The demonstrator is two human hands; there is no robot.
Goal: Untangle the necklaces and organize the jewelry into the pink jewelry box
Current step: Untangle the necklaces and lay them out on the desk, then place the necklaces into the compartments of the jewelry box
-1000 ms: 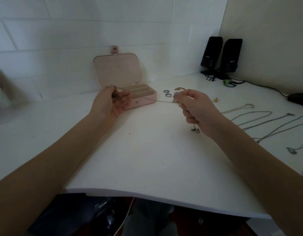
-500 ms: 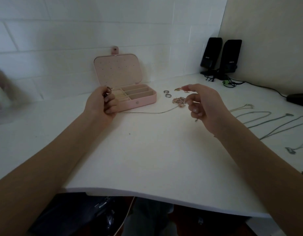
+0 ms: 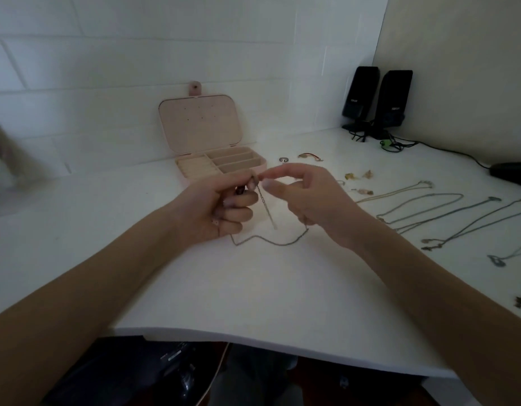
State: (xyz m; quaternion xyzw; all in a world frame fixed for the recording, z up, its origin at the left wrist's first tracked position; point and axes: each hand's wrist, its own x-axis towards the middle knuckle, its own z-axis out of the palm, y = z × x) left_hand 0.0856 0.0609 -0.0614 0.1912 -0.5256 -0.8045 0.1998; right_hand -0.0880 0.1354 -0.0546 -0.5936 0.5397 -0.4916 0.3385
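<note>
The pink jewelry box (image 3: pixel 194 124) stands open against the wall, its lid up and its compartments showing. In front of it my left hand (image 3: pixel 221 206) grips one end of a thin chain necklace (image 3: pixel 268 241), fingers curled. My right hand (image 3: pixel 306 197) pinches the same chain at its top with thumb and forefinger. A short end of the chain hangs between my hands, and the rest droops in a loop onto the table below them. Several straightened necklaces (image 3: pixel 429 206) lie in a row on the right.
Small loose pieces lie behind my right hand: a ring (image 3: pixel 283 160), a bracelet (image 3: pixel 309 155) and earrings (image 3: pixel 358 175). Two black speakers (image 3: pixel 376 101) with cables stand in the back right corner. A dark object (image 3: pixel 511 172) sits at the right edge. The table's front edge (image 3: pixel 282 344) runs below my arms.
Both hands have come together in front of the box and closer to me. The chain that was stretched flat between them now hangs in a loop from both hands.
</note>
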